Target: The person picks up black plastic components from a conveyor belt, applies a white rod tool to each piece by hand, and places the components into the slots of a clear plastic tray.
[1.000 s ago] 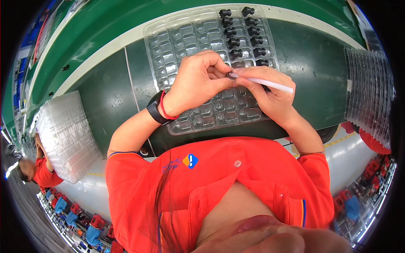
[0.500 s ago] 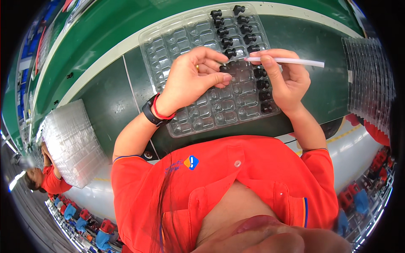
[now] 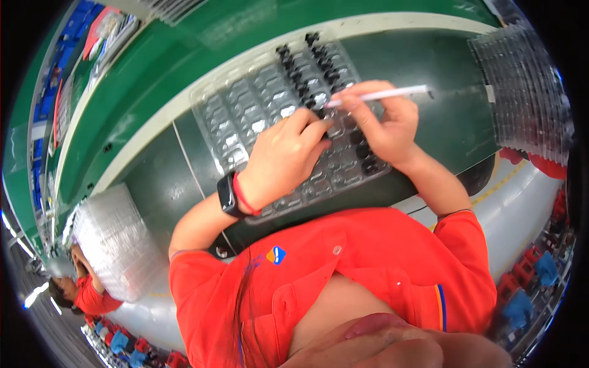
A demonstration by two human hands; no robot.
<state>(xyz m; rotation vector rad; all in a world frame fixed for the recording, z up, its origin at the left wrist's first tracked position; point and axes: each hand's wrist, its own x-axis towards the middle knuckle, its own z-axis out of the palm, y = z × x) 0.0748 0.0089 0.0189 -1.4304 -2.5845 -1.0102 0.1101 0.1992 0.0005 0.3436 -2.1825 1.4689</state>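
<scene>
A clear plastic tray [image 3: 216,122] with moulded pockets lies in front of me, slightly turned. Small black parts [image 3: 292,69] fill pockets in its two right-hand columns. My left hand [image 3: 283,154] is over the tray's middle, palm down, its fingers curled and closed at the column of black parts; what they grip is hidden. My right hand [image 3: 388,126] pinches a slim white stick [image 3: 396,92] with a pinkish tip. The stick lies nearly level, its tip pointing left, just above my left fingertips. Motion blurs the fingers and parts.
The tray rests on a dark green bench [image 3: 429,67]. Stacked clear trays [image 3: 521,92] stand at the right; another stack [image 3: 116,239] is at the left. A co-worker [image 3: 89,294] in red is beyond that. A green surface [image 3: 153,80] with a pale edge curves along the far side.
The whole view has shifted. My left hand has turned palm down, its fingers curling in over the tray. My right hand still holds the stick, with its tip close to my left fingers.
</scene>
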